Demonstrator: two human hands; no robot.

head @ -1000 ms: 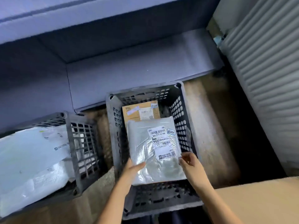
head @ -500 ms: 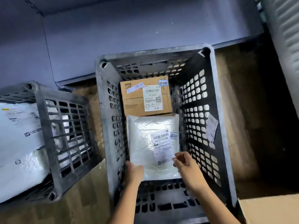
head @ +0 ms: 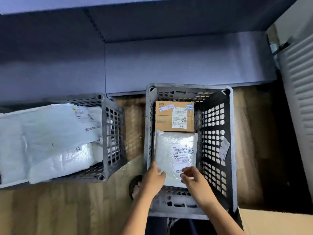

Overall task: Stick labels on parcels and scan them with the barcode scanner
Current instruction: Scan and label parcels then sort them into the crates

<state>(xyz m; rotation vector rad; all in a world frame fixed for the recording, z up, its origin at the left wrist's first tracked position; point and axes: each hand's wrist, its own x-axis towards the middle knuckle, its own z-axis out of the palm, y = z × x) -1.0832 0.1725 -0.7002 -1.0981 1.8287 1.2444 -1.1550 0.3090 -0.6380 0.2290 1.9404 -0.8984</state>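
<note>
A white bubble-wrap parcel point(head: 171, 148) with a printed label point(head: 180, 155) lies flat in the near half of a grey plastic crate point(head: 234, 150). Behind it in the same crate sits a labelled cardboard box point(head: 165, 122). My left hand point(head: 153, 178) holds the parcel's near left edge, thumb on top. My right hand point(head: 194, 181) hovers over the near right corner with loosely curled fingers, one fingertip touching the label's lower edge. No barcode scanner is in view.
A second grey crate point(head: 112, 138) at the left holds several white parcels point(head: 47, 138). A sandalled foot point(head: 135, 185) stands between the crates on the wooden floor. A cardboard surface point(head: 277, 224) fills the bottom right, a ribbed shutter point(head: 301, 102) the right.
The parcel went down from above the crate onto its floor in front of the cardboard box. My right hand's grip has loosened. The camera has pulled back and up.
</note>
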